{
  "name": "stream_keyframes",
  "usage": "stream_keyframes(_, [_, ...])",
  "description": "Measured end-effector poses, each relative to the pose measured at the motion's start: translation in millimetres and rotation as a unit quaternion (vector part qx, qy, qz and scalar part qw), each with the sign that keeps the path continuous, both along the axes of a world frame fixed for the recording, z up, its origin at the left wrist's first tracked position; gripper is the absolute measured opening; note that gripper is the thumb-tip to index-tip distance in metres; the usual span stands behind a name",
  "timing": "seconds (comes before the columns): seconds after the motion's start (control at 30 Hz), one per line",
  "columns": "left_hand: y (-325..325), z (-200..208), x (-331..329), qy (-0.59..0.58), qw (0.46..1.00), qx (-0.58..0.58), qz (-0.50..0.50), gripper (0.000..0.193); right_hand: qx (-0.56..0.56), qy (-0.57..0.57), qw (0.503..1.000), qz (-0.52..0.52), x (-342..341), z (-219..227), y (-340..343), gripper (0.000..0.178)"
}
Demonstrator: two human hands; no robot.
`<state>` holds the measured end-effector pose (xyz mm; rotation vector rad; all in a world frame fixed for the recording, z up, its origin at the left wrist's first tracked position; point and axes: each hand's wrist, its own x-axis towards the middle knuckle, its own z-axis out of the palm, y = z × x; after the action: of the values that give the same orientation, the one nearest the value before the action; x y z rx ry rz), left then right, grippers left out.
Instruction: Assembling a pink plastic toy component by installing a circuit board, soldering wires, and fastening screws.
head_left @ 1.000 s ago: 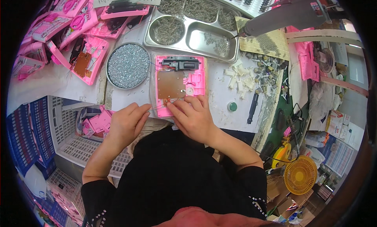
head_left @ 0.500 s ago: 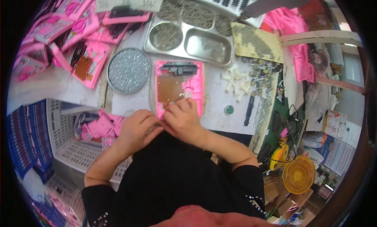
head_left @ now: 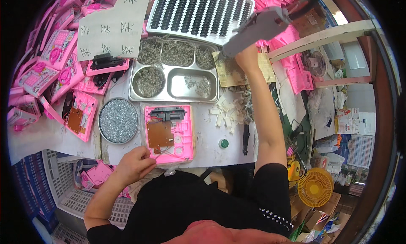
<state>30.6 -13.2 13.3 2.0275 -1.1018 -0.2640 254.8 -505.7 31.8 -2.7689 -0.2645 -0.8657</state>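
Note:
A pink plastic case half (head_left: 189, 134) lies open side up in front of me. Inside it are a brown circuit board (head_left: 160, 134), a black module (head_left: 167, 114) along the top and thin loose wires. My left hand (head_left: 136, 164) is at the case's lower left corner, fingers curled and pressed together; what they pinch is hidden. My right arm stretches far forward, and my right hand (head_left: 246, 58) is over the yellow board (head_left: 265, 70) of screws. A grey power screwdriver (head_left: 260, 27) covers its fingers, so I cannot tell whether it grips the tool.
A round dish of small metal parts (head_left: 118, 120) stands left of the case. Behind is a steel compartment tray (head_left: 169, 92) of screws, then a white tray (head_left: 249, 9) of black parts. White pieces (head_left: 228, 115), a green cap (head_left: 223, 143) and pink cases (head_left: 63, 45) lie around.
My right hand has left the case and reached forward and right, behind the grey screwdriver. My left hand stays by the case's lower left corner. The whole view has shifted.

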Motion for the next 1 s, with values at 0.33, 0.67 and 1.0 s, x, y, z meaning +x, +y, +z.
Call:
stream_keyframes(0.33, [0.4, -1.3, 1.0, 0.021, 1.000, 0.005, 0.006, 0.017, 0.362, 0.134, 0.912, 0.143, 61.3, -21.7, -53.1, 0.015])
stream_keyframes(0.67, [3.3, -2.4, -7.1, 0.037, 0.999, -0.005, 0.033, 0.021, 0.373, 0.342, 0.856, 0.103, -270.6, 19.0, 170.5, 0.025])
stream_keyframes(1.0, [0.6, -0.6, -7.6, 0.020, 0.999, 0.007, 0.039, 0.020, 0.128, 0.190, 0.963, 0.144, -284.2, -11.9, 213.2, 0.020])
